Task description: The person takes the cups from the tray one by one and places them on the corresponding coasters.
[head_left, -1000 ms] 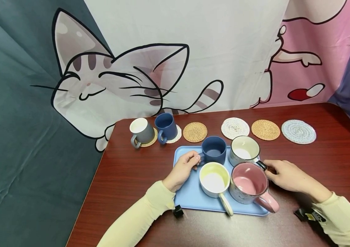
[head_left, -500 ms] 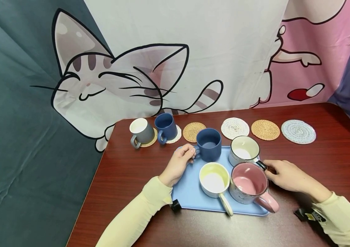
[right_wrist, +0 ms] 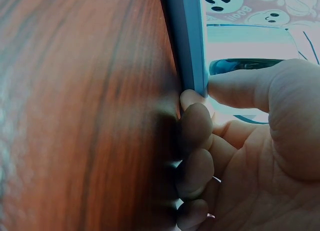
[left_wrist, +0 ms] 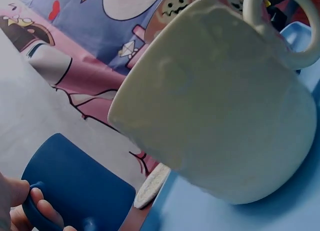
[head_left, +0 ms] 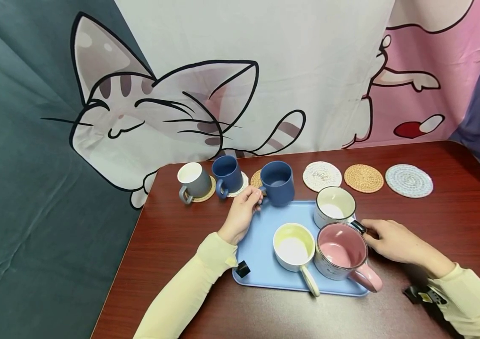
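Observation:
My left hand pinches the handle of a dark blue mug, which overlaps the far edge of the light blue tray and part of a woven tan coaster. The left wrist view shows the thumb and fingers on this mug's handle. At the tray's right side my right hand grips the tray's edge between thumb and fingers. On the tray stand a cream mug with yellow inside, a pink mug and a white mug with a black handle.
At the back left, a grey mug and another blue mug stand on coasters. Further right lie a white coaster, a tan coaster and a pale blue coaster. A printed curtain hangs behind the table.
My left hand has carried the blue mug from the tray's far left part back and leftward, over the tray's far edge toward the tan coaster. My right hand has stayed still.

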The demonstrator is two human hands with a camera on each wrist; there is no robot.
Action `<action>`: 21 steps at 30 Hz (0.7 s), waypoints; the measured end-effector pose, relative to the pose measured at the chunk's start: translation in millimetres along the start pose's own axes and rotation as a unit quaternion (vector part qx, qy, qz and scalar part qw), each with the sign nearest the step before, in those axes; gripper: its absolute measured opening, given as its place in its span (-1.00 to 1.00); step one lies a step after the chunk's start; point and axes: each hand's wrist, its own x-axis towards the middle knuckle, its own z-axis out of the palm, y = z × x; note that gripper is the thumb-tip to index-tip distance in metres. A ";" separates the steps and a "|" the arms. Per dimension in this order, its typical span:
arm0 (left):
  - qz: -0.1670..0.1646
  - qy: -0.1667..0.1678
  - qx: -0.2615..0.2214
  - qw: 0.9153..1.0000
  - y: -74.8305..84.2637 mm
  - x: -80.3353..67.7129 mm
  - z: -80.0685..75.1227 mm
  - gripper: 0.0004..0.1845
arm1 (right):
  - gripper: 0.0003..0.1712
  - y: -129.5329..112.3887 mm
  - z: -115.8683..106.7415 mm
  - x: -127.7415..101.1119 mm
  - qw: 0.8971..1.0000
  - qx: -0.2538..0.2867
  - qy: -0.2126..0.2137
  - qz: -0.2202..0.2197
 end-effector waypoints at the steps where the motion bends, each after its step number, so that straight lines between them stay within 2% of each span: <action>1: 0.002 0.004 -0.001 1.000 0.0 1.9 -0.1 -0.78 | -0.69 0.0 -0.1 0.1 1.000 0.000 0.001 -0.001; 13: 0.011 0.051 0.008 0.999 -1.6 24.0 -3.3 -0.76 | -0.70 0.4 -0.5 0.2 1.000 0.007 0.003 -0.004; 21: 0.009 0.075 0.023 0.997 -6.5 31.7 -6.5 -0.69 | -0.69 0.0 -0.5 -0.2 1.000 0.005 0.001 0.000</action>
